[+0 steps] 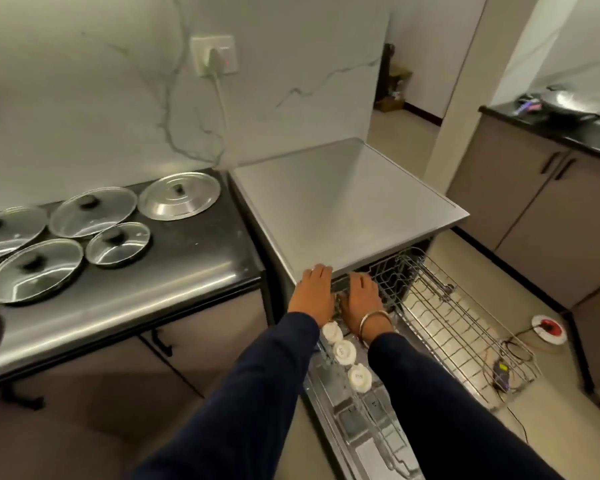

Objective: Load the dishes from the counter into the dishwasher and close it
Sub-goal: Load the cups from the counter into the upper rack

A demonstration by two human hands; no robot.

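We have both hands on the dishwasher [347,202] upper rack front: left hand [312,292] and right hand [361,297] curl over its edge. Lower rack [465,327] is pulled out over the open door. 5 pot lids [94,211] sit on the tabletop [194,258] at 9 o'clock.

Five round lids on the black counter: four of clear glass with black knobs [93,212], one of plain steel [180,195]. Three white round caps [344,352] on the open dishwasher door. One pulled-out wire rack [465,327]. Two hands, one steel bangle [373,322].
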